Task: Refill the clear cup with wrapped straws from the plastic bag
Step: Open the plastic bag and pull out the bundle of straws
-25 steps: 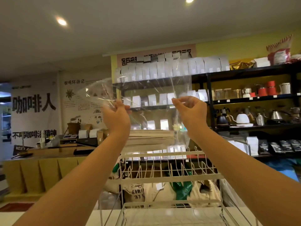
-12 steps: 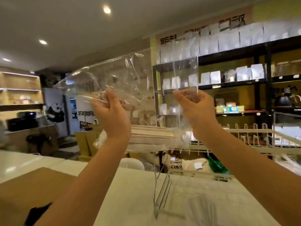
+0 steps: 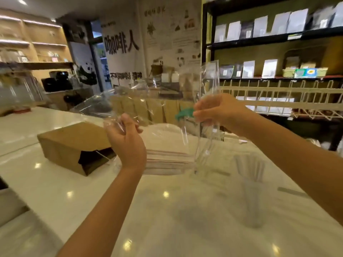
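Observation:
A clear plastic bag [image 3: 163,127] hangs between my hands above the white counter [image 3: 167,219]. A bundle of paper-wrapped straws [image 3: 167,161] lies across its bottom. My left hand [image 3: 126,143] grips the bag's left upper edge. The right upper edge is pinched in my right hand [image 3: 219,112]. On the counter to the right stands a blurred clear cup [image 3: 252,201] with a few straws [image 3: 248,167] sticking up from it.
A brown paper bag [image 3: 74,145] lies on its side on the counter to the left. A white wire rack [image 3: 278,101] runs along the right, with dark shelves [image 3: 269,39] of pouches behind it. A wooden service counter [image 3: 148,108] stands further back.
Both hands have lowered the bag from face height down toward the counter, and the view has tilted down and left. The cup with straws has come into sight.

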